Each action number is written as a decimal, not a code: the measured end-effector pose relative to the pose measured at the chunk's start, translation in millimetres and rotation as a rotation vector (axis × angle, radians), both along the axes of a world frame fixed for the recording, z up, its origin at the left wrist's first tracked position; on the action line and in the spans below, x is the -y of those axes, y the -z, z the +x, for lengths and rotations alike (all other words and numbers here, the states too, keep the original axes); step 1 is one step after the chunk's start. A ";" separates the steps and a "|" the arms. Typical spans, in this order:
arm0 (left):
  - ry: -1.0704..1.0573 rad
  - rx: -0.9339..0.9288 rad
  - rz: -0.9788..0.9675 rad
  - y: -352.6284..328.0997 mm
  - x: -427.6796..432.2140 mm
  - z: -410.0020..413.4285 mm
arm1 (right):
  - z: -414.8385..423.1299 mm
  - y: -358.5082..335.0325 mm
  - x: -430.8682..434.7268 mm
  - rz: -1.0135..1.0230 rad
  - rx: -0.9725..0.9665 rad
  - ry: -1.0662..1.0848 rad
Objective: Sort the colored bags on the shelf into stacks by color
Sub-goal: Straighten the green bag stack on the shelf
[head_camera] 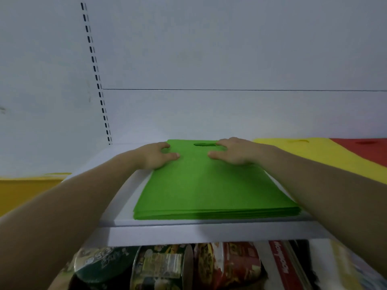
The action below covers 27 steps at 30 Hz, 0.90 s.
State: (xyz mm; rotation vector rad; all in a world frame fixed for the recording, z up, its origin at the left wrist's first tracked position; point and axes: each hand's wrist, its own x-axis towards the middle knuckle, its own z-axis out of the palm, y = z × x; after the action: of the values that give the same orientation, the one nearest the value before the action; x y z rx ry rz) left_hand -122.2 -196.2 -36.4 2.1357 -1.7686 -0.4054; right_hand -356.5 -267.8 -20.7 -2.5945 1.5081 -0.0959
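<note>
Green stack (209, 191) lies mid-shelf (125, 206), edges near square. Your left hand (159, 154) and right hand (234, 151) press flat on its far end, gripping nothing. Step: likely squaring green. Next: yellow bag (314, 158) and red bag (366, 147) at right need separating.

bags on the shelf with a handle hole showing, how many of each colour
green bag (top of its stack): 1
yellow bag: 1
red bag: 1
total: 3
</note>
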 end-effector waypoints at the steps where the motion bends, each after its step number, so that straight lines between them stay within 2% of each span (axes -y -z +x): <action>1: 0.013 0.003 -0.002 0.7 4.6 0.9 | -1.4 0.2 -6.7 -0.001 -0.010 0.010; 5: 0.034 -0.007 -0.042 1.4 19.2 3.1 | -14.9 -3.9 -32.7 0.022 -0.079 0.019; 13: 0.053 -0.014 -0.036 -1.9 46.7 -2.4 | -56.5 -6.8 -131.7 0.086 -0.048 0.002; 21: 0.019 0.005 -0.054 1.5 57.1 -3.9 | -62.4 0.9 -135.5 0.159 -0.047 -0.060; 27: -0.031 -0.034 -0.057 2.0 62.7 -0.7 | -68.5 8.7 -136.9 0.127 -0.042 -0.066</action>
State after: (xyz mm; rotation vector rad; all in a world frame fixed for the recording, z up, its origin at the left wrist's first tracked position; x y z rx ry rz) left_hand -122.9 -258.9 -38.4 2.1013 -1.7061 -0.3771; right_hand -425.0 -130.9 -29.4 -2.5571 1.3917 0.0606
